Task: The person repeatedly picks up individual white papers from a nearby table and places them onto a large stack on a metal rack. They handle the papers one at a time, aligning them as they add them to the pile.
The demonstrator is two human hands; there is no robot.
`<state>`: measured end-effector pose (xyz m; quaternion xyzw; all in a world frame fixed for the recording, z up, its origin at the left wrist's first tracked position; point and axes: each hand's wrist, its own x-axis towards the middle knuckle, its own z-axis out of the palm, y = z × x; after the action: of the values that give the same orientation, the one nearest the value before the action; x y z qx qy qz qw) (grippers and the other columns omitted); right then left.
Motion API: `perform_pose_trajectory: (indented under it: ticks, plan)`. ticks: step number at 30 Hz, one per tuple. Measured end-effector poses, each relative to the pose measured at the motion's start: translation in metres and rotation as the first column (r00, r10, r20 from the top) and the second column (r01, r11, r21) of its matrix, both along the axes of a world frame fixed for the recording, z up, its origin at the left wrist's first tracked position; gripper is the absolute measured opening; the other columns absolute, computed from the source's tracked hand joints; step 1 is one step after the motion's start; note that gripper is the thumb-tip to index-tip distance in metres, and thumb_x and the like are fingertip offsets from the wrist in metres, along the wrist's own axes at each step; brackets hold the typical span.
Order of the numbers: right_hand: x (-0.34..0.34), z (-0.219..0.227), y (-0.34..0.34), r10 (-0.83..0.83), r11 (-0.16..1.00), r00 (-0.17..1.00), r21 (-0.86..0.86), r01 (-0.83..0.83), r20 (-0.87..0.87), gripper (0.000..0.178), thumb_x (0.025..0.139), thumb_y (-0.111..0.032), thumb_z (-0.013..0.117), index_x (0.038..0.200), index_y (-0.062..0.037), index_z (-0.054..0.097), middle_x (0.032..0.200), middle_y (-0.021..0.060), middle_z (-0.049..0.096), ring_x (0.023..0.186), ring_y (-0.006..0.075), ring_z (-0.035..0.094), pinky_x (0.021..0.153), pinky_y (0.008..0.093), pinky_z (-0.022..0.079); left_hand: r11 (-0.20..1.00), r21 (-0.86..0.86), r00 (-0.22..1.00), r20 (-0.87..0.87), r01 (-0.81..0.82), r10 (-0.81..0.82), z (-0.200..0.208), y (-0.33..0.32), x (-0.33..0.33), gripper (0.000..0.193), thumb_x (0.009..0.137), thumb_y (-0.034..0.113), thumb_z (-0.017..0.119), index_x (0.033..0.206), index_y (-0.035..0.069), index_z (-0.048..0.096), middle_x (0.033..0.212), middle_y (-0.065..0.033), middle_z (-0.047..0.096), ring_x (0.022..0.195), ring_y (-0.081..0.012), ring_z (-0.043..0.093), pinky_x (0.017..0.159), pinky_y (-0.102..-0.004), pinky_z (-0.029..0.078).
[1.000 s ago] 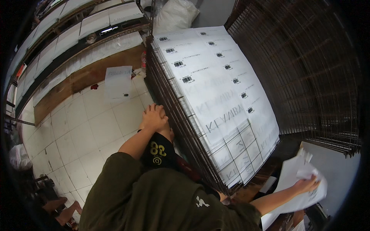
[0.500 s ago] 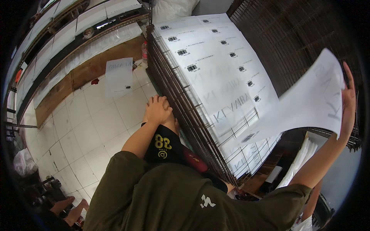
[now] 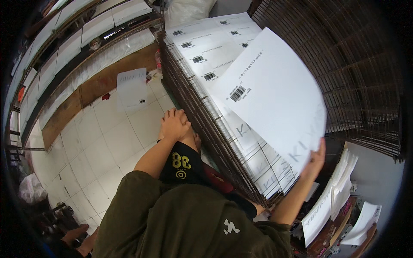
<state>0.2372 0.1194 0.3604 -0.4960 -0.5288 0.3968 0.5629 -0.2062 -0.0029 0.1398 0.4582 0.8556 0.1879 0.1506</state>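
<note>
Sheet, right of centre, had swung from curled to nearly flat, so it now overlay other sheets; contact unclear. Knee, mid-frame, lay under left hand, fingers loose, empty. Right hand, right, pinched sheet's lower edge.

Barcodes and dark lettering mark the held white sheet, the layered sheets at right and the floor sheet far left; yellow digits mark the black shorts.
</note>
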Motion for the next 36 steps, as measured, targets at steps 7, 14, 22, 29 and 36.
perform_pose_trajectory:
  ticks: [7,14,22,29,36]
  plan:
    - [-0.037,-0.144,-0.046,-0.067,0.975,0.948,-0.221,-0.004,-0.312,0.069,0.076,0.017,0.046,0.142,0.0007,0.037,0.147,0.0149,0.038,0.13,0.0239,0.042,0.105,0.0317,0.037,0.998,0.048,0.996,-0.078,-0.036,0.039,-0.016,-0.003,0.0,0.057,0.072,0.043,0.063,0.123,0.019,0.058,0.131,-0.0102,0.049,0.123,-0.0328,0.043,0.098,-0.0541,0.036]
    - [-0.049,-0.159,-0.06,-0.103,0.975,0.989,-0.206,0.079,-0.108,0.071,0.078,0.017,0.047,0.145,-0.0009,0.033,0.151,0.0143,0.033,0.128,0.0216,0.044,0.1,0.0301,0.04,1.0,0.013,0.999,-0.039,0.006,-0.006,0.005,0.002,0.004,0.055,0.077,0.04,0.061,0.125,0.015,0.054,0.133,-0.0159,0.047,0.126,-0.0368,0.041,0.102,-0.0547,0.034]
    - [-0.056,-0.153,-0.055,-0.111,0.974,0.994,-0.201,0.108,-0.005,0.067,0.081,0.014,0.048,0.145,-0.0017,0.034,0.148,0.014,0.037,0.104,0.0159,0.057,0.082,0.025,0.048,1.0,0.01,0.998,-0.064,0.025,-0.024,0.002,0.003,0.003,0.056,0.076,0.041,0.062,0.126,0.017,0.054,0.137,-0.0158,0.045,0.126,-0.0368,0.042,0.101,-0.055,0.036]
    - [-0.056,-0.15,-0.055,-0.104,0.973,0.994,-0.201,0.11,0.039,0.064,0.083,0.012,0.049,0.144,-0.0025,0.037,0.135,0.0139,0.051,0.078,0.0086,0.057,0.066,0.0211,0.045,1.0,-0.024,0.997,-0.073,0.001,-0.003,-0.003,0.004,0.005,0.056,0.075,0.044,0.061,0.126,0.021,0.056,0.138,-0.0138,0.046,0.128,-0.0364,0.041,0.101,-0.0541,0.037]
    - [-0.044,-0.17,-0.055,-0.066,0.971,0.981,-0.215,0.105,0.18,0.06,0.085,0.01,0.049,0.142,-0.0051,0.041,0.141,0.0146,0.045,0.096,0.0115,0.056,0.077,0.0225,0.045,1.0,-0.014,0.996,-0.083,0.013,-0.014,-0.005,0.006,0.008,0.054,0.075,0.042,0.062,0.124,0.02,0.057,0.135,-0.0113,0.046,0.128,-0.0331,0.04,0.1,-0.0529,0.037]
